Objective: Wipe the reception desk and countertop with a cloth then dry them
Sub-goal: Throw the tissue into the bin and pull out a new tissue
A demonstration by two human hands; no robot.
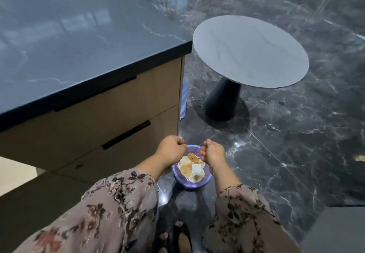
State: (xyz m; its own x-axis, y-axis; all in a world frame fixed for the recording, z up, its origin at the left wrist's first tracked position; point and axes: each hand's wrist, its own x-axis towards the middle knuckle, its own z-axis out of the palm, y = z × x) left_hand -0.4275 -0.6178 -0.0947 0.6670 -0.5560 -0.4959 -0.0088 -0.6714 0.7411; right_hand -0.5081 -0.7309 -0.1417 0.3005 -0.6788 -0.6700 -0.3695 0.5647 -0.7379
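Cut off at left and top edges: dark veined stone countertop [69,35]. Mostly hidden behind the wooden cabinet [118,112] corner: pale blue ribbed object [183,98], unnameable. Cannot tell whether curled fingertips of left hand [171,150] and right hand [214,154] pinch anything

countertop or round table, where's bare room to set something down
The visible countertop is bare to its corner, and the round table beside that corner is bare too. Crowded below: left hand and right hand pinch the liner of the waste-filled bin.
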